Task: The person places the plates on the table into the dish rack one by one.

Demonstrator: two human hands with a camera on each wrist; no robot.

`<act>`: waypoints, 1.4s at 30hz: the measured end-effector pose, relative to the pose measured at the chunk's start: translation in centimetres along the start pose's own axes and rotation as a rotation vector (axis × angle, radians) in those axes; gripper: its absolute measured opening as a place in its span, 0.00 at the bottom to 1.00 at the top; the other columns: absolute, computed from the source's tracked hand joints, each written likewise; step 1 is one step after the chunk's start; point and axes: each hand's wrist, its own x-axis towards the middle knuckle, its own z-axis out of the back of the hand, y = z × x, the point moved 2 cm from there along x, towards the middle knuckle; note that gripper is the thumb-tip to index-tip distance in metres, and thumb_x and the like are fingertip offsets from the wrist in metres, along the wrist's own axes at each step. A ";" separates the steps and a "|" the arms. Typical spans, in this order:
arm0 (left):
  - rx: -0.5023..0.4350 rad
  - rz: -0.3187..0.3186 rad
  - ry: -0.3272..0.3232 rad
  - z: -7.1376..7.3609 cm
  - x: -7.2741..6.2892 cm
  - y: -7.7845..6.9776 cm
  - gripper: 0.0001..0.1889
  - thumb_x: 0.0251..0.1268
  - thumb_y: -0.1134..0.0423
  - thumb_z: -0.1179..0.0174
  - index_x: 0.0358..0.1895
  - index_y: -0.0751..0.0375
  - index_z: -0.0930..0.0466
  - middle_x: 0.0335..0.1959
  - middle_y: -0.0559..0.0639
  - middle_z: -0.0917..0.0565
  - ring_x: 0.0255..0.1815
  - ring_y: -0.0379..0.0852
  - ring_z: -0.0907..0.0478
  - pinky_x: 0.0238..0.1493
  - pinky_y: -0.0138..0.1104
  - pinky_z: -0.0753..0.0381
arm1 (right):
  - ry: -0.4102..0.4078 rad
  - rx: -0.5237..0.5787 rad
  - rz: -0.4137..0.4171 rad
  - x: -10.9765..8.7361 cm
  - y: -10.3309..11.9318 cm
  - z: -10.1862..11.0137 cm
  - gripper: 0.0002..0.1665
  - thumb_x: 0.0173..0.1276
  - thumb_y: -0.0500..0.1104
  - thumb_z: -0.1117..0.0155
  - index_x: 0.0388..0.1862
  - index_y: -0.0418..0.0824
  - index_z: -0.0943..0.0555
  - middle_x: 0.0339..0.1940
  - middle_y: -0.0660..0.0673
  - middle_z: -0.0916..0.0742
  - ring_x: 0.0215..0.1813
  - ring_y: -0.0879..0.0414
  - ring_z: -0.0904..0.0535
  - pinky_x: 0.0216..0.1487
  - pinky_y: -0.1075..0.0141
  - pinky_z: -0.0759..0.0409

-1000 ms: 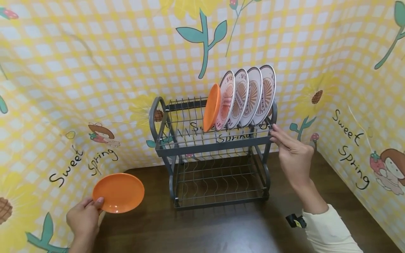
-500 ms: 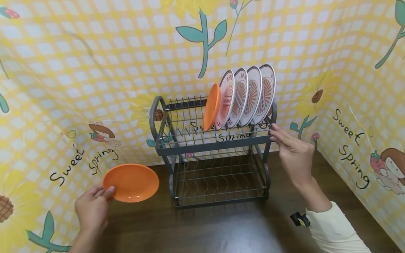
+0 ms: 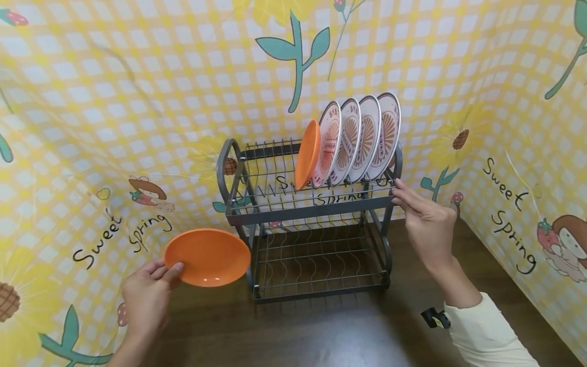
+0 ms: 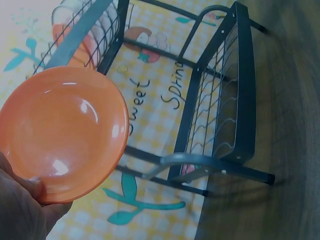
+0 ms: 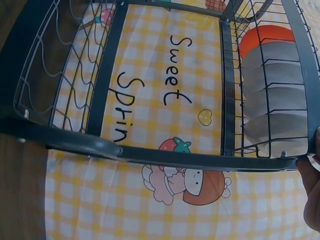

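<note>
My left hand [image 3: 149,295] pinches an orange plate [image 3: 208,257] by its near-left rim, thumb on the upper face. The plate is tilted and overlaps the left side of a dark two-tier dish rack [image 3: 307,210] in the head view. In the left wrist view the plate [image 4: 65,130] hangs in front of the rack's upper tier. My right hand [image 3: 428,229] holds the rack's front right corner, fingertips at the upper rail. A second orange plate [image 3: 307,155] stands upright in the upper tier, left of several white patterned plates [image 3: 327,145].
The rack's lower tier [image 3: 321,260] holds nothing and rests on a dark wooden table [image 3: 316,331]. Yellow checked cloth [image 3: 160,102] with printed flowers and words covers the walls behind and at both sides. A small black device [image 3: 434,318] sits by the right sleeve.
My left hand has carried the orange plate rightward and up, closer to the rack's left side. The right hand stays at the rack's corner, and the standing plates have not moved.
</note>
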 end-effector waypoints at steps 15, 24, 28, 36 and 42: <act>0.177 -0.127 0.155 -2.5 -2.7 -2.9 0.14 0.67 0.64 0.31 0.51 0.67 0.16 0.34 0.38 0.08 0.33 0.26 0.14 0.33 0.22 0.14 | 0.015 0.010 -0.057 -0.2 0.3 0.0 0.12 0.59 0.29 0.24 0.43 0.36 0.08 0.49 0.41 0.09 0.53 0.75 0.15 0.52 0.84 0.19; 0.115 -0.145 0.257 -4.2 -3.5 -3.8 0.13 0.68 0.67 0.32 0.51 0.70 0.17 0.43 0.55 0.08 0.37 0.29 0.12 0.36 0.21 0.15 | 0.129 0.009 -0.098 0.4 0.4 0.6 0.12 0.62 0.31 0.26 0.45 0.37 0.08 0.52 0.42 0.09 0.55 0.76 0.16 0.50 0.85 0.19; 0.118 -0.153 0.300 -4.9 -3.9 -4.1 0.13 0.68 0.67 0.32 0.52 0.69 0.17 0.47 0.60 0.09 0.38 0.29 0.12 0.38 0.21 0.15 | 0.133 0.012 -0.173 0.6 1.5 1.0 0.16 0.61 0.30 0.25 0.49 0.36 0.10 0.52 0.39 0.09 0.53 0.79 0.17 0.51 0.84 0.19; 0.071 -0.184 0.349 -6.9 -4.9 -4.8 0.12 0.66 0.71 0.32 0.50 0.70 0.16 0.46 0.64 0.09 0.38 0.31 0.11 0.41 0.25 0.12 | 0.077 -0.016 -0.155 -0.3 7.3 0.4 0.17 0.62 0.31 0.24 0.51 0.33 0.14 0.45 0.40 0.12 0.45 0.71 0.19 0.49 0.83 0.20; 0.004 -0.178 0.399 -8.6 -6.0 -5.6 0.12 0.66 0.75 0.34 0.51 0.70 0.16 0.46 0.65 0.10 0.40 0.35 0.10 0.42 0.26 0.11 | 0.483 0.177 -0.142 -1.8 10.3 -2.5 0.24 0.62 0.37 0.23 0.59 0.42 0.15 0.46 0.51 0.11 0.44 0.61 0.14 0.46 0.75 0.14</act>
